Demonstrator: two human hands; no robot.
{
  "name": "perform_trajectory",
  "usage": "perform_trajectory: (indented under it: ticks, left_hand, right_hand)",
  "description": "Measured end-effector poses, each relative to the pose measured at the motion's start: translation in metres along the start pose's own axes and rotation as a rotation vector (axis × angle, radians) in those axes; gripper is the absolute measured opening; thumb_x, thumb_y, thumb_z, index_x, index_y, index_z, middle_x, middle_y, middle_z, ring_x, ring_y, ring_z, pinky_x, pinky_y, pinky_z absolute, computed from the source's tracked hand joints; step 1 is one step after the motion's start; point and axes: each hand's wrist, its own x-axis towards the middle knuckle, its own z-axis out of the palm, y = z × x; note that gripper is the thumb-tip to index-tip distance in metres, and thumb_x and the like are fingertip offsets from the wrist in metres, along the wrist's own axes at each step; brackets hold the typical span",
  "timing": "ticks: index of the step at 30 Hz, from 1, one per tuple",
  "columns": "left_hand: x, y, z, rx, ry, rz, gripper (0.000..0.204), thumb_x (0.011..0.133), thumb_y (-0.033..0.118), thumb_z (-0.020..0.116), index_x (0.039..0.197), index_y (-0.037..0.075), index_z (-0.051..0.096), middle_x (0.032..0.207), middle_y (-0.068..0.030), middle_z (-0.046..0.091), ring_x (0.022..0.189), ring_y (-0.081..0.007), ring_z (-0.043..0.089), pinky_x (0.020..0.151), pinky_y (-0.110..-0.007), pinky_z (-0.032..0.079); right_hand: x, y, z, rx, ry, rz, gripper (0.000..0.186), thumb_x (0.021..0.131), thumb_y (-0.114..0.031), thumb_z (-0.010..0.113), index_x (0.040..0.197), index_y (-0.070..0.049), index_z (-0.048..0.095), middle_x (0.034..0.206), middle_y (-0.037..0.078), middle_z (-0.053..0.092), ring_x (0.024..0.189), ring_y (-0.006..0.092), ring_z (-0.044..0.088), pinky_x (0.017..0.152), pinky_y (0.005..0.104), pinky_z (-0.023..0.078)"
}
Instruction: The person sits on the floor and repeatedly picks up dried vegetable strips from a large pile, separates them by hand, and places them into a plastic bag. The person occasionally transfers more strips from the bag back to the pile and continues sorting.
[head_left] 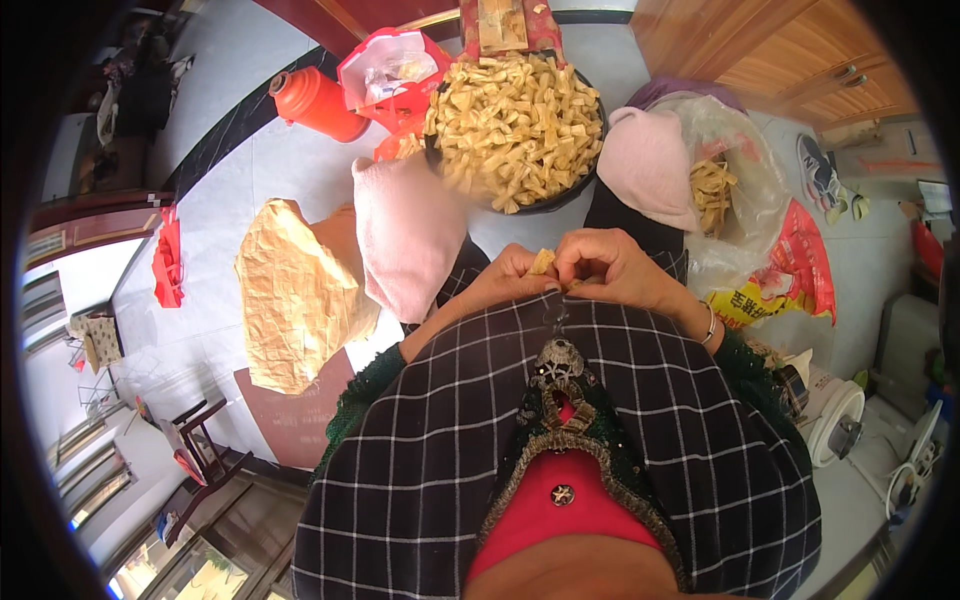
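Note:
Close to my body, both hands meet with fingertips pinched. A tan knotted strip (543, 262), which looks like a tofu-skin knot, pokes out of my left hand (508, 275). The fingers of my right hand (615, 265) are closed on more of the same tan strip, mostly hidden by the fingers. Beyond the hands stands a large dark basin (433, 162) heaped with tan knots (516, 130). To the right, a clear plastic bag (755, 165) lies open with loose tan strips (712, 195) inside.
Pink cloths (408, 235) cover my knees. Left of them are a crumpled brown paper bag (295, 300), an orange-red flask (318, 103) and a red bag (395, 75). A red and yellow package (800, 265) and a shoe (818, 172) lie at right, near wooden cabinet doors (790, 50).

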Motion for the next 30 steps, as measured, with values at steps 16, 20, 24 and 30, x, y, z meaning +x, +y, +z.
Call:
perform_trajectory:
  ticks: [16,20,24,30]
  left_hand:
    - [-0.002,-0.014,0.013,-0.065,0.121,-0.071,0.014,0.088,0.011,0.067,0.078,0.000,0.068,0.071,0.0027,0.062,0.064,-0.0027,0.053,0.054,-0.020,0.040]
    - [-0.001,-0.005,0.010,-0.229,0.136,-0.132,0.012,0.086,0.012,0.065,0.084,0.002,0.070,0.076,-0.0008,0.065,0.067,-0.0061,0.057,0.060,-0.021,0.043]
    - [-0.003,-0.007,0.012,-0.338,0.155,-0.094,0.015,0.087,0.013,0.063,0.088,0.000,0.070,0.082,-0.0030,0.066,0.073,-0.0074,0.058,0.065,-0.022,0.044]
    - [-0.004,-0.016,0.002,-0.278,0.106,-0.045,0.016,0.087,0.013,0.063,0.091,-0.001,0.070,0.083,-0.0028,0.066,0.074,-0.0069,0.059,0.065,-0.022,0.043]
  right_hand:
    - [-0.019,0.009,0.016,-0.032,0.186,-0.121,0.020,0.074,0.005,0.072,0.074,-0.001,0.053,0.077,0.000,0.052,0.070,0.0079,0.048,0.062,0.0215,0.040]
    - [-0.004,0.004,0.009,-0.136,0.186,-0.102,0.020,0.076,0.002,0.073,0.083,-0.003,0.055,0.082,0.000,0.052,0.073,0.0067,0.050,0.062,0.0215,0.041]
    - [0.001,0.006,0.003,-0.231,0.063,-0.134,0.023,0.071,0.003,0.071,0.083,-0.003,0.053,0.082,0.002,0.053,0.071,0.0112,0.051,0.062,0.0235,0.042]
    - [-0.004,0.017,0.004,-0.048,0.063,-0.139,0.018,0.079,0.002,0.069,0.079,-0.004,0.052,0.080,0.002,0.054,0.071,0.0175,0.052,0.065,0.0269,0.043]
